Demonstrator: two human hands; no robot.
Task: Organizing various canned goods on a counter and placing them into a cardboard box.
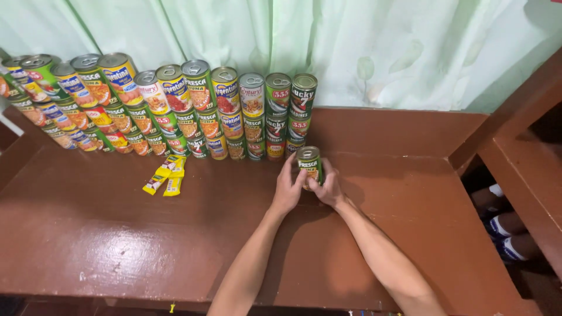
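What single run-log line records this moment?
left hand + right hand: grip green can | upright on brown table | right of stacked cans | yellow sachets left

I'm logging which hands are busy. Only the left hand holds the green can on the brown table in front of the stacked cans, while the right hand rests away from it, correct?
Not quite. The head view shows both hands on the green can: the left hand and the right hand clasp it from either side. The can does stand on the brown table, in front of the stacked cans.
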